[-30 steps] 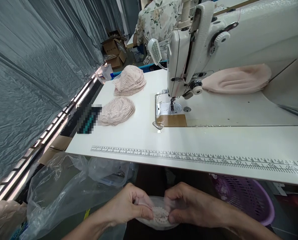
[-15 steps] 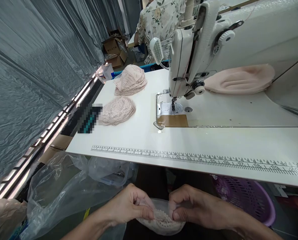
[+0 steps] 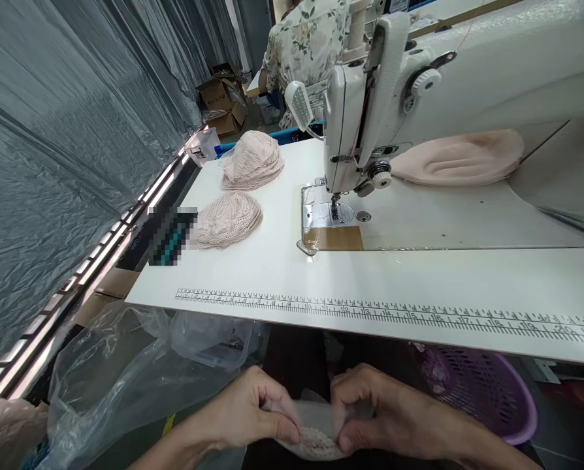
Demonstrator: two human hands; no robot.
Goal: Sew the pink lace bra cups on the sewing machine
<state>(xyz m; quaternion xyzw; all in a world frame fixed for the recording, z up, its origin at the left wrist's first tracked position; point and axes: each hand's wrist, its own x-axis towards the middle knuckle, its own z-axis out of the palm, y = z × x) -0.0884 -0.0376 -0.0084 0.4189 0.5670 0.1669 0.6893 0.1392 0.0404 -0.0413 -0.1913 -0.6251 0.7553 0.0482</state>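
Note:
Below the table edge, a pale piece of lace fabric [image 3: 316, 438] with a sheer upper layer is stretched between both my hands. My left hand [image 3: 262, 412] pinches its left side between thumb and fingers. On the right side, my right hand [image 3: 365, 414] grips it the same way. Two stacks of pale pink lace pieces, a nearer stack [image 3: 230, 219] and a farther stack [image 3: 253, 160], lie on the left of the white table [image 3: 253, 271]. The sewing machine [image 3: 345, 130] stands beyond, its needle area away from my hands.
A smooth pink fabric piece [image 3: 463, 158] lies under the machine arm. Below the table are a purple basket [image 3: 498, 391] at right, and a clear plastic bag [image 3: 125, 378] and clear bin [image 3: 213, 339] at left. Another person [image 3: 306, 49] sits behind the machine. A printed ruler [image 3: 390, 313] follows the table edge.
My hands keep their hold on the lace piece, which now looks more folded, with less of its lace face showing. The whole view has shifted slightly.

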